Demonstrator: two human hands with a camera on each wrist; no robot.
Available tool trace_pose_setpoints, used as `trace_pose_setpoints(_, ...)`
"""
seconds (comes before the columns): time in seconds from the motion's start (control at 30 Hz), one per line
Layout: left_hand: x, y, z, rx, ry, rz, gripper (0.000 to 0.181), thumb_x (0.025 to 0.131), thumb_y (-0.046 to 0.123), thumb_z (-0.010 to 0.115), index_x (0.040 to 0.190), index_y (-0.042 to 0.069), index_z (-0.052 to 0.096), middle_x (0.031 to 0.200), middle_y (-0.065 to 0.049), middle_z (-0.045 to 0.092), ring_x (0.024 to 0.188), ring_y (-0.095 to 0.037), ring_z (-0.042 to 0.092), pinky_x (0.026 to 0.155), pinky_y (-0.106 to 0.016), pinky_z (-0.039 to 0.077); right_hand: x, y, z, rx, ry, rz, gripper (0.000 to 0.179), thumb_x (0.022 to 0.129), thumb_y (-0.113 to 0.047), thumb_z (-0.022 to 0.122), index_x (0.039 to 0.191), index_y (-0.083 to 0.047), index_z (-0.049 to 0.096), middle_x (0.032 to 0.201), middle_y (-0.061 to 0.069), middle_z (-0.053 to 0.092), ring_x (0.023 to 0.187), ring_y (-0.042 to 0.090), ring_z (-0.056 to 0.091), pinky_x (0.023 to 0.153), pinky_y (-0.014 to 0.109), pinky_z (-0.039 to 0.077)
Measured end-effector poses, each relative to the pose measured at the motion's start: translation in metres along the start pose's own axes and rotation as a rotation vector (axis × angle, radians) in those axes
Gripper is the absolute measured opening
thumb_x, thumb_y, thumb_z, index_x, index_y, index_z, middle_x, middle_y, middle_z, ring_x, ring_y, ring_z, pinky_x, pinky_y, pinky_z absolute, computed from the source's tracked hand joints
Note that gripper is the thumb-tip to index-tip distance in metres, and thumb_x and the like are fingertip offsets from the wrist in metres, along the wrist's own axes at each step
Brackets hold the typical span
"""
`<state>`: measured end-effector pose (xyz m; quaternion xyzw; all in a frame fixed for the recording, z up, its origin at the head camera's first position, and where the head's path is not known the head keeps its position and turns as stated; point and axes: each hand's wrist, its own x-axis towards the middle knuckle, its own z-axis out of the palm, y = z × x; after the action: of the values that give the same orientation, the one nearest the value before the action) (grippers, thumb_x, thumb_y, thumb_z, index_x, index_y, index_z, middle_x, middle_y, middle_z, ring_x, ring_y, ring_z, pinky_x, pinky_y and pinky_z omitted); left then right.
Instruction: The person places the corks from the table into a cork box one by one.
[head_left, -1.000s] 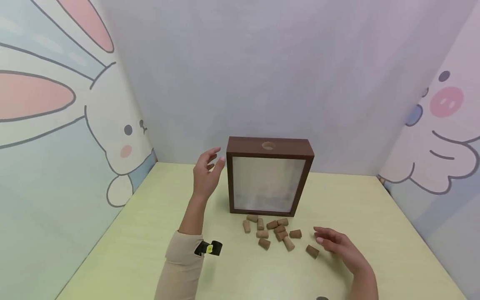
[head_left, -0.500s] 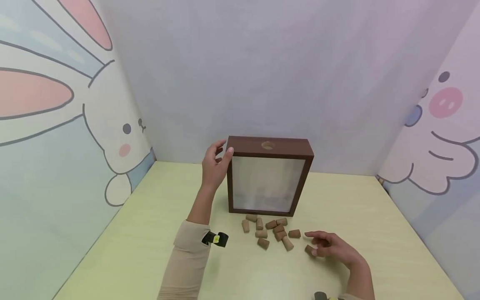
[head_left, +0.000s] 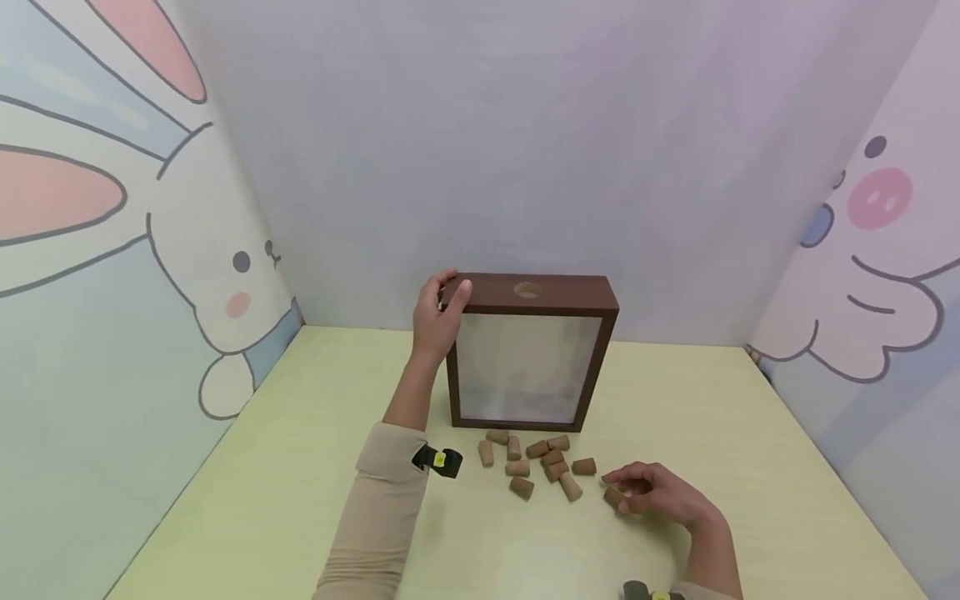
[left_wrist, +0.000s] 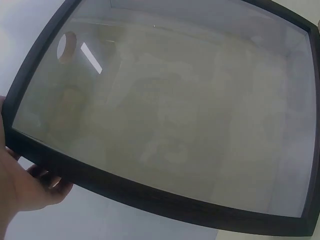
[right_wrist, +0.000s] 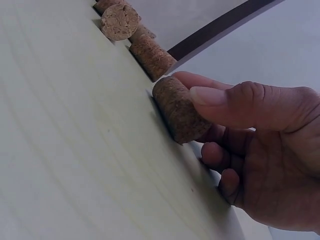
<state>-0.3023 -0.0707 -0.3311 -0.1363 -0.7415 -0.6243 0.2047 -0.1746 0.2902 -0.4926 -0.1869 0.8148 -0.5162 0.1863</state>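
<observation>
A dark brown box frame (head_left: 558, 292) with a clear front pane and a round hole in its top stands upright on the table. My left hand (head_left: 437, 325) grips its upper left corner, thumb at the front edge and fingers round the side; the left wrist view shows this dark border (left_wrist: 150, 192) close up. My right hand (head_left: 667, 498) is low over the table to the right. Between its thumb (right_wrist: 240, 105) and forefinger it pinches a brown cork (right_wrist: 175, 107), which lies close on the tabletop. Several more corks (head_left: 517, 468) lie loosely before the frame.
The pale yellow-green table (head_left: 315, 467) reaches back to a grey-white curtain (head_left: 450, 150). Side panels carry a cartoon rabbit (head_left: 202, 250) on the left and a pig (head_left: 862, 250) on the right. One loose cork (head_left: 584, 467) lies near the right fingertips.
My left hand has moved right and up onto the frame's corner and taken hold of it. The right hand has reached left to the outlying cork, and its fingers have closed about it.
</observation>
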Motion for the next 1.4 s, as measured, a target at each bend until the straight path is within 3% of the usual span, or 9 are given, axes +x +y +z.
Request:
trace_pose_setpoints(0.23,0.003,-0.002,-0.002,-0.150,-0.089,-0.068,0.045,0.095,0.022,0.044,0.138,0.013,0.038,0.143,-0.001,0.032,0.127,-0.018,0.030,0.097,-0.046,0.028,0.000,-0.006,0.000,0.008,-0.007,0.007,0.034,0.082,-0.009,0.068,0.112,0.004,0.062,0.099,0.011,0.059,0.084,0.014,0.051,0.070,0.025,0.044)
trace_pose_setpoints(0.57,0.002,-0.007,0.000,-0.132,-0.060,-0.047,0.047,0.092,0.036,0.043,0.137,0.020,0.039,0.143,0.005,0.030,0.125,-0.016,0.031,0.095,-0.046,0.030,0.002,-0.005,0.001,-0.023,0.025,0.035,0.033,0.084,-0.016,0.067,0.112,0.002,0.062,0.101,0.010,0.058,0.087,0.016,0.051,0.071,0.026,0.044)
trace_pose_setpoints(0.87,0.002,-0.005,-0.001,-0.186,-0.085,-0.044,0.047,0.094,0.029,0.044,0.139,0.016,0.036,0.145,0.002,0.028,0.127,-0.018,0.029,0.097,-0.045,0.028,0.004,-0.009,0.001,-0.046,0.075,0.023,0.028,0.086,-0.015,0.065,0.109,0.001,0.062,0.101,0.012,0.058,0.087,0.018,0.051,0.073,0.025,0.043)
trace_pose_setpoints(1.03,0.001,-0.005,0.001,-0.195,-0.080,-0.029,0.047,0.095,0.028,0.044,0.139,0.014,0.036,0.145,0.000,0.027,0.128,-0.018,0.027,0.097,-0.046,0.027,0.005,-0.012,0.000,-0.014,0.088,0.058,0.030,0.086,-0.016,0.066,0.111,0.001,0.060,0.097,0.012,0.061,0.086,0.020,0.054,0.072,0.027,0.043)
trace_pose_setpoints(1.2,-0.001,-0.005,0.002,-0.191,-0.073,-0.033,0.042,0.093,0.028,0.045,0.134,0.016,0.042,0.140,0.004,0.034,0.119,-0.017,0.035,0.091,-0.041,0.031,0.004,-0.012,0.001,0.025,0.104,0.091,0.033,0.087,-0.017,0.065,0.113,0.001,0.058,0.091,0.012,0.063,0.079,0.021,0.058,0.068,0.029,0.043)
trace_pose_setpoints(1.4,0.000,-0.009,0.003,-0.190,-0.070,-0.010,0.034,0.092,0.026,0.046,0.124,0.015,0.047,0.133,0.002,0.041,0.112,-0.018,0.040,0.087,-0.040,0.032,0.007,-0.019,0.000,0.098,0.155,0.055,0.038,0.086,-0.016,0.066,0.116,0.004,0.054,0.095,0.017,0.064,0.081,0.021,0.060,0.070,0.032,0.047)
